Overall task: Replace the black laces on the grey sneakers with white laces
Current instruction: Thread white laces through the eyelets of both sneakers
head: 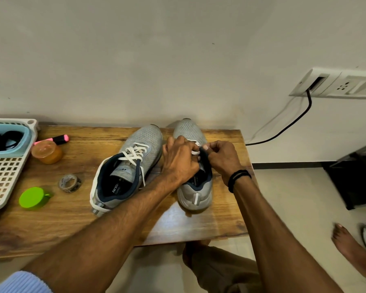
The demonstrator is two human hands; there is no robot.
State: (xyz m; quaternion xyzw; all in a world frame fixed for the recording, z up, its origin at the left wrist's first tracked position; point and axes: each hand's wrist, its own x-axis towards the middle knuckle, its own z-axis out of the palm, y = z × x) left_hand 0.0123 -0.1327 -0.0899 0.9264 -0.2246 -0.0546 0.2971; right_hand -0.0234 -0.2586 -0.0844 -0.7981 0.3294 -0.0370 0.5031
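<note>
Both hands are on the white lace (195, 152). Left hand (180, 160) curls its fingers round it from the left, right hand (221, 156) pinches it between thumb and forefinger. The hands touch each other over the tongue of the shoe (193, 188). It sits on the wood table (72, 218), toe to the wall, heel toward the camera. Only a short bit of lace shows near the toe-end eyelets; the hands hide the rest. Laced shoe (135, 144) is just beside it, angled, strung in white, ends hanging loose over the collar. Black band (239, 178) on right wrist. At the table's left end, a white basket (4, 176) holds a blue tray (28, 140) with something black inside, can't tell what. Near the basket: pink highlighter (60, 139), orange jar (47, 153), tape roll (69, 182), green lid (33, 197).
</note>
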